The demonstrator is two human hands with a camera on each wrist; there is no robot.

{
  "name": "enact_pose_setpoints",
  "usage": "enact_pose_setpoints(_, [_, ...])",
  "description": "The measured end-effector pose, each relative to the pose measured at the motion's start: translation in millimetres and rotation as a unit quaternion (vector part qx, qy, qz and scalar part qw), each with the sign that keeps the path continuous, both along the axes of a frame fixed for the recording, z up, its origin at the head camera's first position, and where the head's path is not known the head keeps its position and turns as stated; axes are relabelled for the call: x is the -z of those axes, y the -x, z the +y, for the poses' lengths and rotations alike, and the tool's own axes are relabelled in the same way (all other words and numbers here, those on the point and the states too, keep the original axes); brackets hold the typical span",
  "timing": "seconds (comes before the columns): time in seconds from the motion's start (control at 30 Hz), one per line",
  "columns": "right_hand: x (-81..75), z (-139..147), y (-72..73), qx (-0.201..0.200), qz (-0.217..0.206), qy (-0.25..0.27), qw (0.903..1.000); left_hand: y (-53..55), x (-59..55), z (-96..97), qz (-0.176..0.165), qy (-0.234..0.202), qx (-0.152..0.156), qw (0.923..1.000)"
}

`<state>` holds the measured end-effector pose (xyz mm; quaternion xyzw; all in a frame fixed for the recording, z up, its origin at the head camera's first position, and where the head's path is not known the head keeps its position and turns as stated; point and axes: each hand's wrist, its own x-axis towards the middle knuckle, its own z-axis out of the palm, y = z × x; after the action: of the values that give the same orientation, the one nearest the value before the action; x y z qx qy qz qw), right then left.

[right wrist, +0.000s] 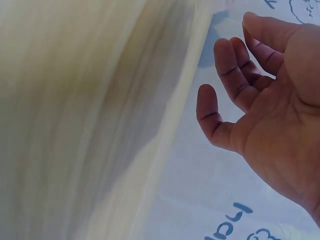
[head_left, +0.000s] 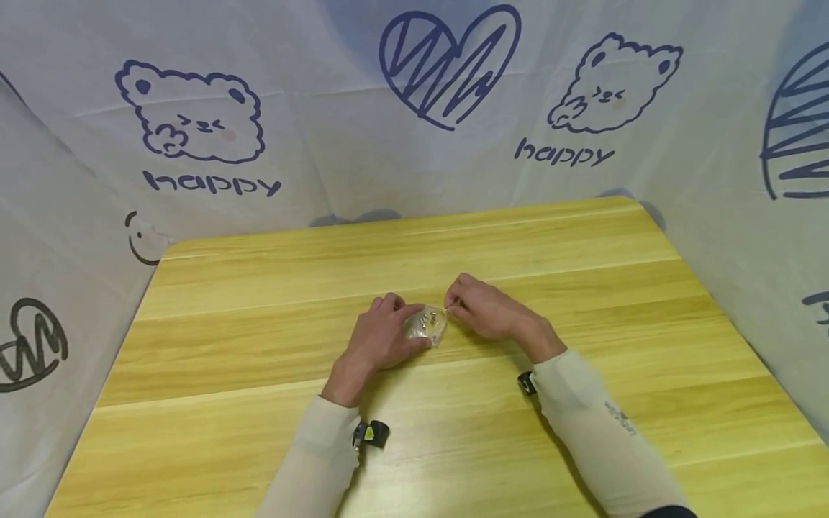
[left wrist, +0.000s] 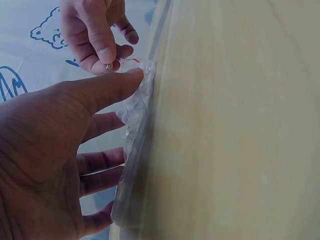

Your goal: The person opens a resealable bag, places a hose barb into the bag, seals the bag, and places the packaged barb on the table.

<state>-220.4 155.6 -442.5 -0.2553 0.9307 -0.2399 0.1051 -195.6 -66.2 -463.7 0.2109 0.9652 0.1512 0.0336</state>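
Observation:
A small clear plastic bag (head_left: 417, 330) with several tiny gold-coloured metal pieces (head_left: 432, 319) lies near the middle of the table. My left hand (head_left: 385, 332) holds it from the left, thumb at its near edge and index finger along its far edge. In the left wrist view the bag is a crinkled clear strip with a small red mark. At the right of the bag, my right hand (head_left: 482, 309) pinches a tiny gold-coloured metal piece (left wrist: 108, 66) between thumb and index finger. The right wrist view shows that hand's other fingers loosely bent.
The wood-grain table (head_left: 259, 302) spreads around both hands. A white cloth (head_left: 324, 108) printed with bears and hearts hangs behind it and at both sides. Each wrist carries a small black camera mount, such as the left mount (head_left: 378, 434).

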Motion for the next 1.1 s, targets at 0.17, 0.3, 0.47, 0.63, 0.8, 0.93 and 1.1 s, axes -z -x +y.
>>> enact_pose_setpoints(0.17, [0.3,-11,-5.3,-0.011,0.013,-0.031,0.9994,-0.3,0.3,0.5,-0.006,0.01,-0.001,0.9999])
enact_pose_setpoints(0.3, [2.6,-17,-7.6,-0.017,0.02,-0.047,0.9986,-1.4,1.1,0.4,-0.006,0.013,-0.002,0.9999])
enact_pose_setpoints(0.47, [4.7,-21,-8.1,-0.025,0.025,-0.044,0.9984,-1.7,0.8,0.1,0.0,0.01,0.001,1.0])
enact_pose_setpoints(0.63, [4.8,-21,-8.4,-0.027,0.026,-0.027,0.9989,-0.7,0.9,-0.3,-0.001,0.011,0.0,0.9999])
enact_pose_setpoints(0.8, [4.3,-18,-9.1,-0.013,0.013,-0.013,0.9997,-0.2,0.7,0.2,-0.008,0.01,-0.003,0.9999])
enact_pose_setpoints(0.93, [4.3,-16,-9.6,-0.002,0.001,-0.01,0.9999,-0.2,0.6,0.2,-0.008,0.006,-0.005,0.9999])
enact_pose_setpoints(1.1, [4.9,-12,-9.5,0.007,-0.019,0.004,0.9998,-0.5,-0.5,0.1,-0.01,0.004,-0.004,0.9999])
